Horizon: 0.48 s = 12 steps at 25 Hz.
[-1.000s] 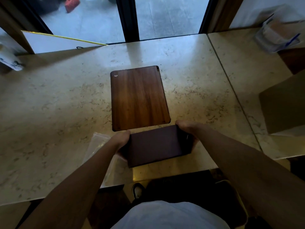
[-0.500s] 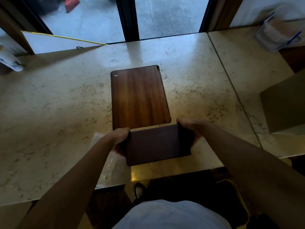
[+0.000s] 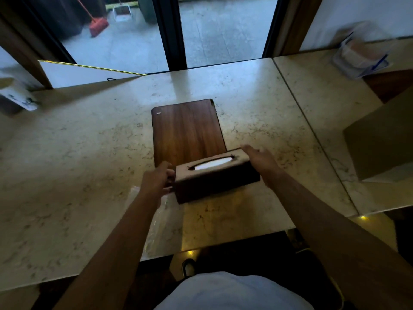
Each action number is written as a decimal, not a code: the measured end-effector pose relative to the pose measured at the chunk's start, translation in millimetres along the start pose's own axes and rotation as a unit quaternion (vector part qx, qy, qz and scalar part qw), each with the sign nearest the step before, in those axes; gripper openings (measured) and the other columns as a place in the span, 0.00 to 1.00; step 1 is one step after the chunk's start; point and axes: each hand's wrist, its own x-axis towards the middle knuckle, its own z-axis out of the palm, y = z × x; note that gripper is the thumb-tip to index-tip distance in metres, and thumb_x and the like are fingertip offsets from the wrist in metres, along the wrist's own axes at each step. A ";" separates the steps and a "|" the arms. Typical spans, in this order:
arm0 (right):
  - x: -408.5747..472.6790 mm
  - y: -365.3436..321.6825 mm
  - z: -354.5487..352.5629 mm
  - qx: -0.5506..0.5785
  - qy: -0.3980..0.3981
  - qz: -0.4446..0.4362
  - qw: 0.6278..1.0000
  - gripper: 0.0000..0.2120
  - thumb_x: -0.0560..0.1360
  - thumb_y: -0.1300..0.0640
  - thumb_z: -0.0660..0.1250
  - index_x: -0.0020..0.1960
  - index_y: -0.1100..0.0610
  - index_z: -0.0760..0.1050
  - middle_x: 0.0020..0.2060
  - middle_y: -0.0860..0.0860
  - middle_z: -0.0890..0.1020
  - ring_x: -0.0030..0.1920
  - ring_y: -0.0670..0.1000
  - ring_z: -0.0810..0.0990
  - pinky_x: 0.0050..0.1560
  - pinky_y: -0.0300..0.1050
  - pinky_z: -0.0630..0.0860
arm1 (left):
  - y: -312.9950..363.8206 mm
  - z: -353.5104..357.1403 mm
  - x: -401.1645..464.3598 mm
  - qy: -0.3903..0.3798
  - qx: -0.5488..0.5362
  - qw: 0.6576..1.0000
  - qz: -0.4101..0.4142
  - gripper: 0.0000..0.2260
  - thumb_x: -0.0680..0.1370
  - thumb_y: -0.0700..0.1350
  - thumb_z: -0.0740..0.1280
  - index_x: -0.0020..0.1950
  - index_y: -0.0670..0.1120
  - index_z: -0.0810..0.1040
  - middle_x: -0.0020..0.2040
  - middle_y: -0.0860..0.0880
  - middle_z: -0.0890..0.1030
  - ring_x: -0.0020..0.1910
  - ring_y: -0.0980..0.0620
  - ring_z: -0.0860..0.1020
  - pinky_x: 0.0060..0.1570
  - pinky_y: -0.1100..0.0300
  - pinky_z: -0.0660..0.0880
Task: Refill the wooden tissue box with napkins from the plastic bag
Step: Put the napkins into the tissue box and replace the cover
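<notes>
Dark wood, the tissue box (image 3: 215, 175) sits at the centre of the frame with its slot up and white napkins (image 3: 212, 163) showing through it, its far edge over the near end of a wooden board (image 3: 187, 130) on the marble table (image 3: 67, 153). Left hand (image 3: 157, 180) and right hand (image 3: 260, 161) press against its two short ends, gripping it between them. Below the left forearm, a clear plastic bag (image 3: 161, 220) lies flat near the table's edge.

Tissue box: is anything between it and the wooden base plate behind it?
Nothing visible. The tissue box, held at its ends by the left hand and right hand, already overlaps the near edge of the wooden base plate, whose top is bare. The plastic bag lies nearer, left.
</notes>
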 end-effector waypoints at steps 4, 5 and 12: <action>-13.7 44.8 9.3 0.035 0.036 -0.046 0.998 0.06 0.74 0.58 0.70 0.50 0.52 0.75 0.52 0.53 0.83 0.49 0.51 0.82 0.48 0.50 0.82 | -47.0 4.2 -10.1 0.099 0.071 0.990 0.072 0.08 0.72 0.39 0.75 0.50 0.45 0.84 0.47 0.44 0.85 0.45 0.49 0.82 0.45 0.52 0.82; -16.9 53.4 9.9 0.047 0.039 -0.047 0.997 0.07 0.74 0.60 0.70 0.49 0.50 0.75 0.52 0.52 0.83 0.49 0.50 0.82 0.48 0.49 0.82 | -55.8 2.9 -11.3 0.100 0.068 0.990 0.072 0.11 0.71 0.38 0.76 0.52 0.46 0.84 0.46 0.46 0.84 0.44 0.52 0.82 0.42 0.55 0.82; -26.2 98.6 12.4 0.088 0.037 -0.055 0.994 0.10 0.76 0.64 0.70 0.52 0.51 0.75 0.52 0.50 0.82 0.51 0.48 0.82 0.47 0.46 0.82 | -85.3 -0.3 -17.6 0.097 0.078 0.987 0.104 0.16 0.72 0.35 0.74 0.58 0.47 0.84 0.45 0.55 0.83 0.38 0.65 0.82 0.29 0.75 0.74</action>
